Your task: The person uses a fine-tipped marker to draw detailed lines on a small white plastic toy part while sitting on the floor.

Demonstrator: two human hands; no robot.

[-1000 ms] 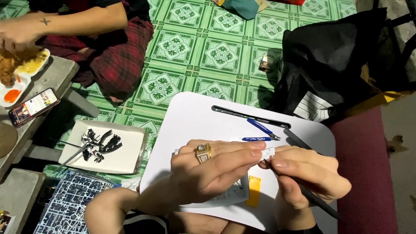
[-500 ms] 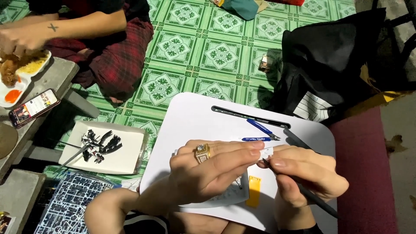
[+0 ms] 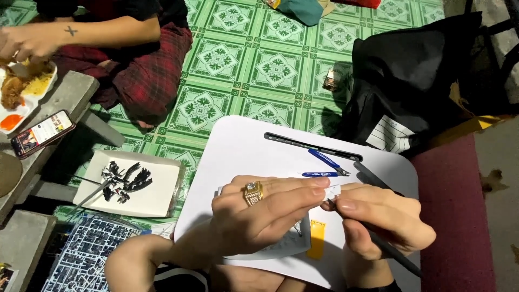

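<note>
My left hand (image 3: pixel 265 213), with a gold ring on one finger, pinches a small white plastic part (image 3: pixel 333 191) at its fingertips above a white lap table (image 3: pixel 243 146). My right hand (image 3: pixel 386 216) grips a thin dark tool (image 3: pixel 389 250) like a pen, and its tip meets the white part. A yellow tool (image 3: pixel 317 239) and a clear bag lie on the table beneath my hands. Blue-handled nippers (image 3: pixel 326 164) rest just beyond my fingers.
A dark slot (image 3: pixel 311 146) runs along the table's far edge. A white tray (image 3: pixel 157 194) with black parts and a grey parts sheet (image 3: pixel 86 257) lie on the green tiled floor at left. Another person sits far left by a phone (image 3: pixel 42 133) and food. A black bag (image 3: pixel 416 75) stands at right.
My hands have stayed in place on the small part. The other person's arm at the far left has shifted over the food tray.
</note>
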